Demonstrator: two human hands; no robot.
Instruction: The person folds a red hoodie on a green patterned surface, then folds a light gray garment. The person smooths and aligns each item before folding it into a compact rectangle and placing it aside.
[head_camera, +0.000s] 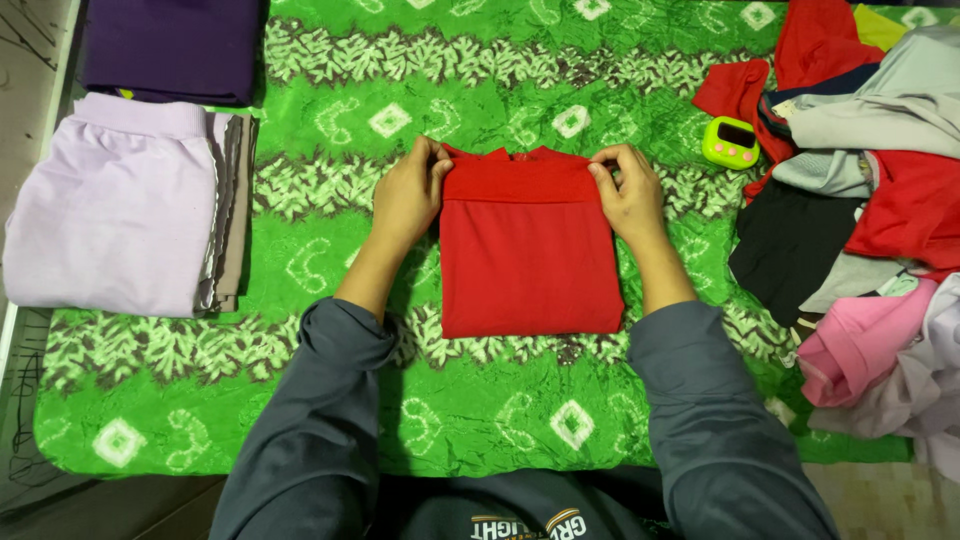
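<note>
A red garment (528, 262), folded into a rectangle, lies in the middle of a green patterned cloth (330, 90). My left hand (408, 195) pinches its upper left corner. My right hand (627, 192) pinches the upper right corner. Both hands hold the top folded layer, which lies over the lower part. My grey sleeves reach in from the bottom of the view.
A folded lilac garment (110, 215) on a small stack and a folded purple one (170, 45) lie at the left. A loose pile of mixed clothes (870, 190) fills the right side. A small green timer (731, 142) sits beside that pile.
</note>
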